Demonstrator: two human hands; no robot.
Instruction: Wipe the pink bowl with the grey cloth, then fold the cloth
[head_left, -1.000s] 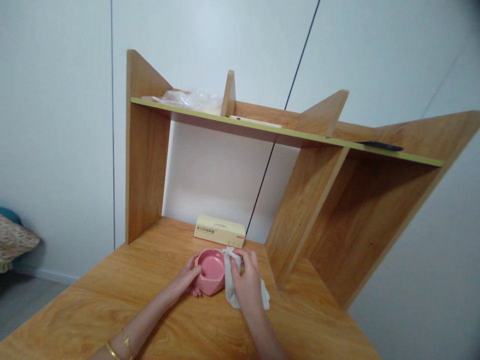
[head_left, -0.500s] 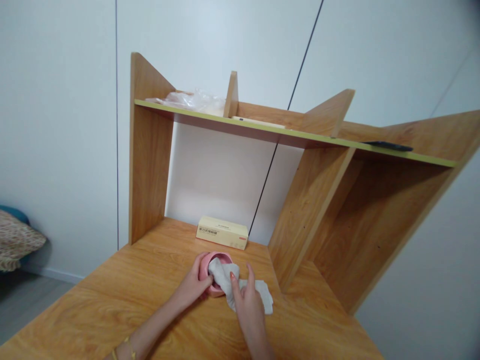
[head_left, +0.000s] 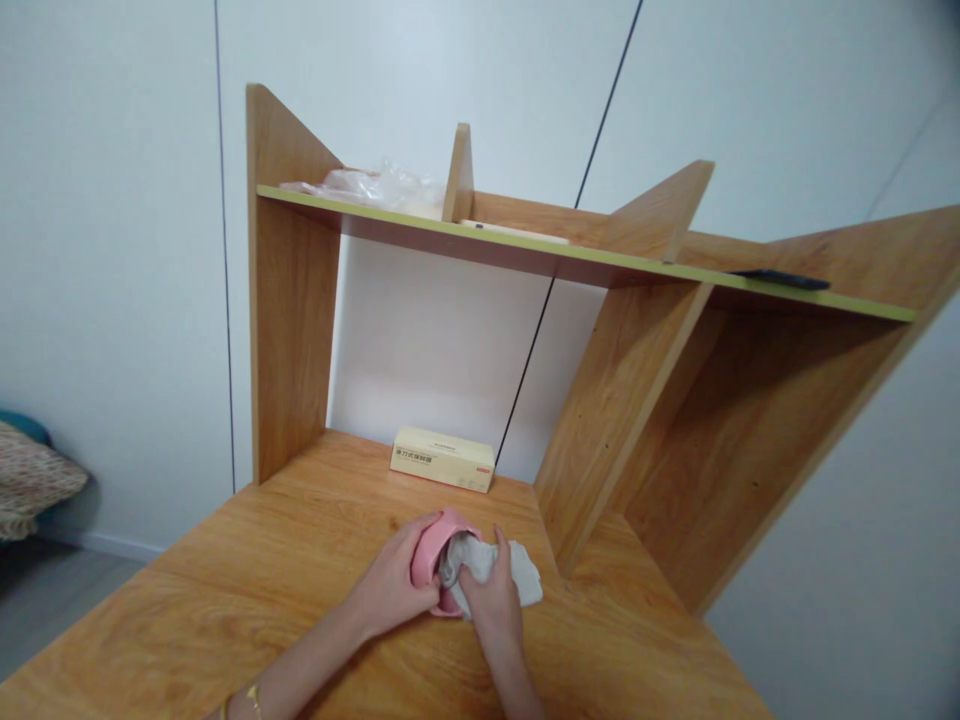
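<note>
A pink bowl (head_left: 428,552) is tilted on its side above the wooden desk, its opening turned to the right. My left hand (head_left: 399,580) grips its left side, fingers over the top and thumb at the lower rim. A light grey cloth (head_left: 525,575) is bunched partly inside the bowl, with a loose end trailing out to the right. My right hand (head_left: 491,590) pinches the cloth at the bowl's mouth, thumb pressed into it. The cloth and rim hide the inside of the bowl.
Behind the bowl, a pale yellow box (head_left: 442,459) lies on the desk (head_left: 300,540). A wooden shelf unit (head_left: 292,330) rises at the back and right. On its upper shelf are a clear plastic bag (head_left: 375,188) and a flat black object (head_left: 784,279).
The bowl has been tipped further, its opening now facing right. My right thumb and fingers have closed on the cloth and pressed it towards the inside. The view has shifted slightly.
</note>
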